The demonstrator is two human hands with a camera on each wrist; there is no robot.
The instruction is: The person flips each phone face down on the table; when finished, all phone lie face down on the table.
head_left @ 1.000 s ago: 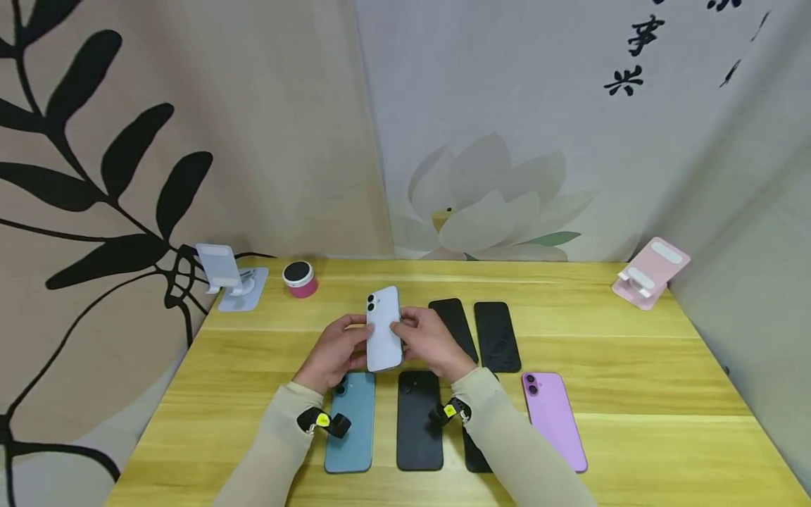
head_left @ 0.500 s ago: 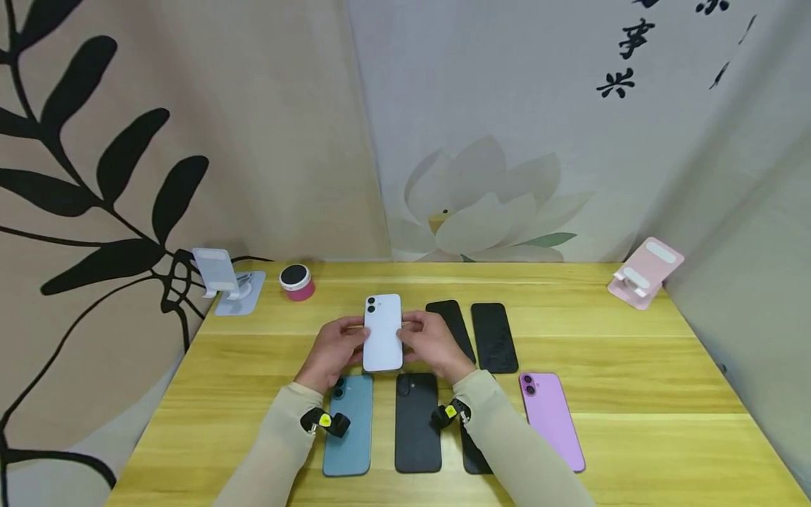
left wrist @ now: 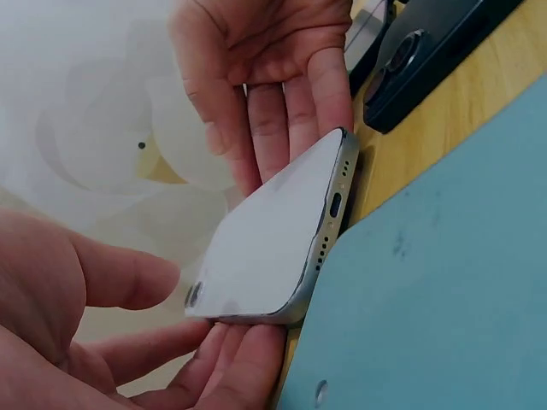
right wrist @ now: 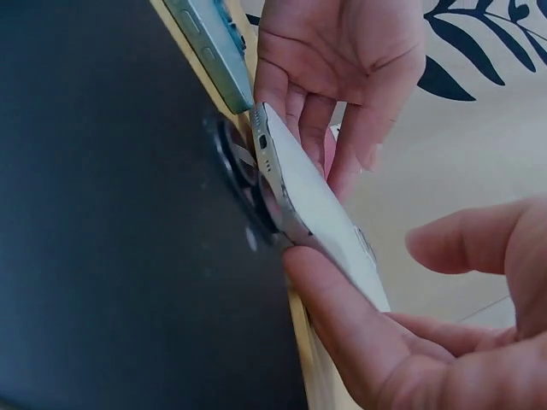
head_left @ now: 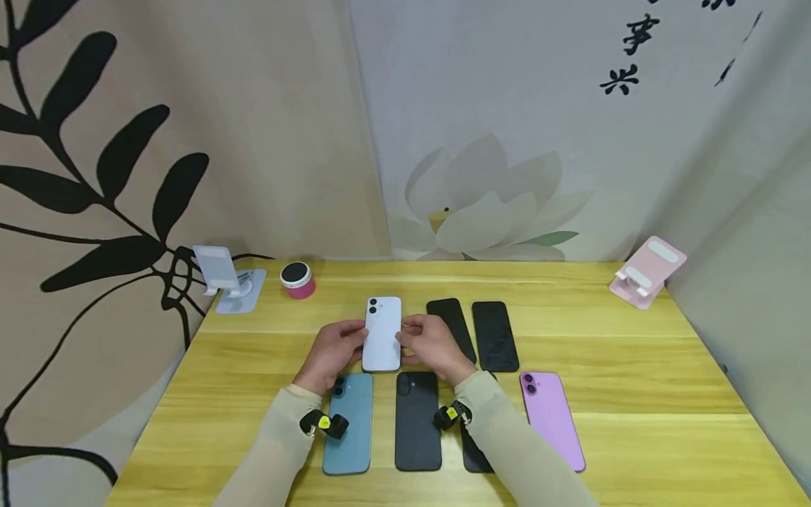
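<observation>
A white smartphone (head_left: 382, 334) lies back up between both hands in the head view, its two camera lenses at the far left corner. My left hand (head_left: 332, 354) touches its left edge with the fingers; in the left wrist view the thumb stands clear of it. On the opposite edge rest the fingers of my right hand (head_left: 434, 346), and the right wrist view shows that thumb lifted away too. Nearer the body lie a teal smartphone (head_left: 348, 429) and a black smartphone (head_left: 418, 422). The right forearm partly covers another dark smartphone (head_left: 474, 451).
Two black smartphones (head_left: 453, 328) (head_left: 495, 336) lie right of the hands, with a purple smartphone (head_left: 552, 421) nearer. At the back left are a pale phone stand (head_left: 236, 285) and a pink jar (head_left: 298, 280). A pink phone stand (head_left: 648, 273) occupies the back right of the wooden table (head_left: 659, 394).
The white smartphone was tilted in the hands a second ago; it has come down flat and straightened. Both thumbs have shifted from its back towards its edges.
</observation>
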